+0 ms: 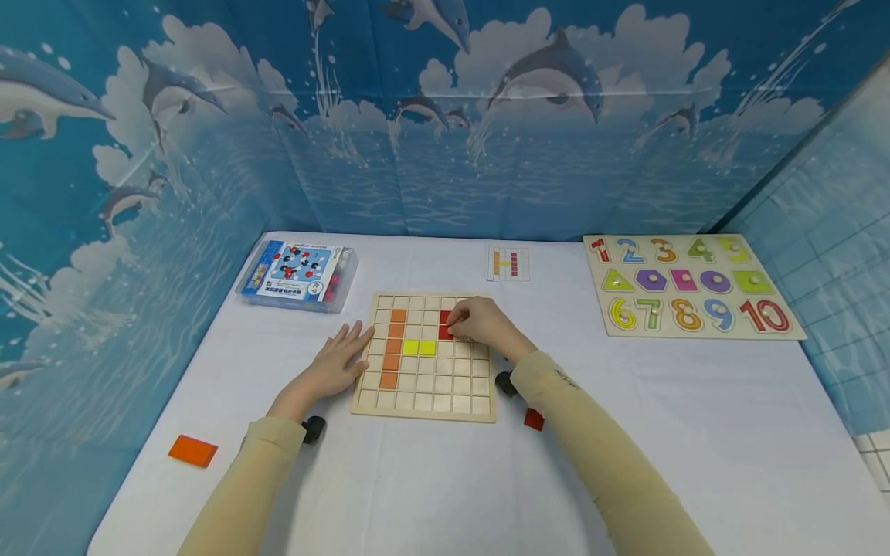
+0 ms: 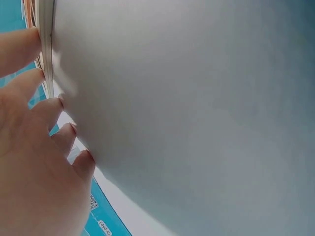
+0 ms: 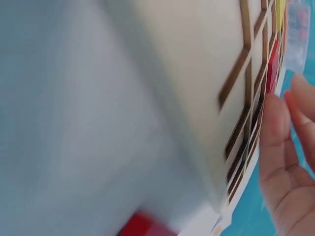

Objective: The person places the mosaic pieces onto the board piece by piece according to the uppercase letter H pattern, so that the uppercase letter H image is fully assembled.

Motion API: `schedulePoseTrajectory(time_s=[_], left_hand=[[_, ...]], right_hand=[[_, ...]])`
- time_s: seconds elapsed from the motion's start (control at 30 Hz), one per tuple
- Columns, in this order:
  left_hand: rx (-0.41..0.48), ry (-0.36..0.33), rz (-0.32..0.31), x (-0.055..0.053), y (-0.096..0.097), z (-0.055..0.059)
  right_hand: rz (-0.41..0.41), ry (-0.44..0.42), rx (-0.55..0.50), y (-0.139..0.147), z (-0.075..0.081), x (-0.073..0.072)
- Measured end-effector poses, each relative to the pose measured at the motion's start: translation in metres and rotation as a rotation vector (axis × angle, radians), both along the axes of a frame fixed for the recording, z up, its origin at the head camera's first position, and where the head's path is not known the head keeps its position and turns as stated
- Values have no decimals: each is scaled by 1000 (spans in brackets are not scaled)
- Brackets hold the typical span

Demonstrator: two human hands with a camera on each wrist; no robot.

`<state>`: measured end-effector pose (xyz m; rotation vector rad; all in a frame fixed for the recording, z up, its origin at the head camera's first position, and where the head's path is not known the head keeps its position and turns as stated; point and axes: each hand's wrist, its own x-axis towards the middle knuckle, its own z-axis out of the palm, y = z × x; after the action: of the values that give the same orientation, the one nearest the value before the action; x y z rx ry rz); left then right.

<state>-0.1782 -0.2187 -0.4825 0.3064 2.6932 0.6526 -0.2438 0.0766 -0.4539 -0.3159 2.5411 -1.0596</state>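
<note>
A wooden grid board (image 1: 426, 403) lies mid-table. Several orange square tiles (image 1: 392, 346) form a column in it, two yellow tiles (image 1: 419, 347) lie beside them in a row, and red tiles (image 1: 443, 316) fill cells near the upper right. My left hand (image 1: 335, 363) has its fingers spread, the fingertips touching the board's left edge. At the red tiles, my right hand (image 1: 483, 320) bends thumb and finger together and appears to pinch a red square tile (image 3: 272, 69); its fingertips partly hide the tile.
Loose red tiles (image 1: 534, 419) lie below the board's right corner, orange tiles (image 1: 192, 450) at front left. A pattern card (image 1: 509, 264) lies behind the board. A plastic box (image 1: 299, 274) sits back left, a number puzzle (image 1: 688, 289) back right.
</note>
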Motion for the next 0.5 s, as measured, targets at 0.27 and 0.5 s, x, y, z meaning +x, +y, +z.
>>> schedulePoseTrajectory(time_s=[0.27, 0.5], left_hand=[[10, -1, -6, 0, 0, 2], [8, -7, 0, 0, -1, -1]], right_hand=[[-42, -35, -76, 35, 7, 2], [-77, -68, -74, 69, 7, 13]])
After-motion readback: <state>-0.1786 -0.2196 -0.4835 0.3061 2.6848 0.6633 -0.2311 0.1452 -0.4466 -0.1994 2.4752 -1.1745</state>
